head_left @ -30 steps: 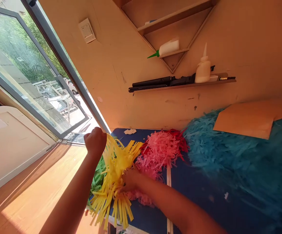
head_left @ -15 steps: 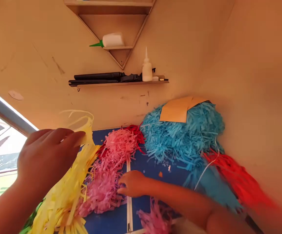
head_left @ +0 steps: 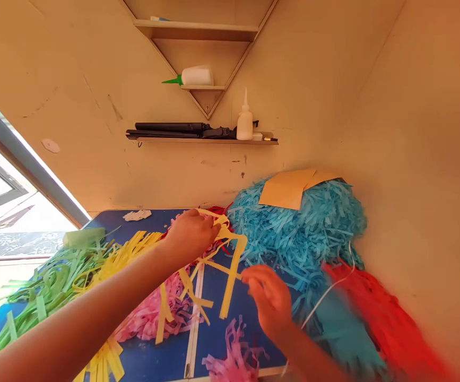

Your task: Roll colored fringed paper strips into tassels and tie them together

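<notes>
My left hand (head_left: 193, 233) pinches the top of a bunch of yellow paper strips (head_left: 232, 276), held up over the blue table. The loose ends hang down, some in front of the pink paper fringe (head_left: 154, 313). My right hand (head_left: 269, 297) is curled, thumb and fingertips close together at the end of one yellow strip that runs out sideways to it. More yellow fringe (head_left: 134, 252) lies on the table behind my left forearm. Below my right hand is a small bunch of pinkish-purple fringe (head_left: 233, 358).
Green fringe (head_left: 54, 286) covers the table's left side. A big blue fringe heap (head_left: 293, 233) with tan card (head_left: 285, 188) on it stands against the wall. Red fringe (head_left: 389, 323) and a white cord (head_left: 331, 289) are at right. A wall shelf (head_left: 206, 141) holds a white bottle (head_left: 244, 124).
My left hand has swung right with the yellow strips, off the yellow pile to above the pink fringe. My right hand has moved right, to the end of a strip. The view has shifted slightly.
</notes>
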Demonstrator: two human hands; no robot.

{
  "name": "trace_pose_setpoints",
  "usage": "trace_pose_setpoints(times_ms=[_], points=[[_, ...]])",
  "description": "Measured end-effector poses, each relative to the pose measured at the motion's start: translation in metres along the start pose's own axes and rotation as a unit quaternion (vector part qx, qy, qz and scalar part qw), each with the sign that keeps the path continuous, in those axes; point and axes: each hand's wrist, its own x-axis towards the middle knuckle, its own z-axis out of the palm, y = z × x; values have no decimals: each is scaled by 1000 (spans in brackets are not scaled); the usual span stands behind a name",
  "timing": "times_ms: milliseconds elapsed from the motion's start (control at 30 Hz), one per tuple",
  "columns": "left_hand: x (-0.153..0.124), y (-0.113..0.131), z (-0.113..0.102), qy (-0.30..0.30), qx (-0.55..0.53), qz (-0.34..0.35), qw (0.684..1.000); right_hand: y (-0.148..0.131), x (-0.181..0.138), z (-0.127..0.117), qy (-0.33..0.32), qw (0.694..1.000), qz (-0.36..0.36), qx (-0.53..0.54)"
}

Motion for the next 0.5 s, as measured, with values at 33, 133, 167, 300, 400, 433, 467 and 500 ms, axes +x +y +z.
trace_pose_setpoints(times_ms=[33,133,167,300,400,433,467,500], points=[[0,5,13,0,-19,7,1000,-17,-9,1,0,996,-28,84],[-7,17,46,-4,-36,28,999,-45,-13,24,-4,976,-2,217],[-13,18,54,-10,-33,29,999,-46,-7,35,0,968,33,249],[-38,10,70,-40,-37,-30,998,-26,15,91,-21,940,111,323],[-56,0,78,-51,-40,-93,994,-14,11,135,-35,926,138,350],[-62,-2,81,-53,-37,-106,992,-12,9,149,-42,923,142,355],[-67,-2,83,-55,-36,-116,991,-11,7,162,-45,929,137,340],[-72,-2,85,-54,-39,-127,990,-10,7,173,-43,942,125,309]])
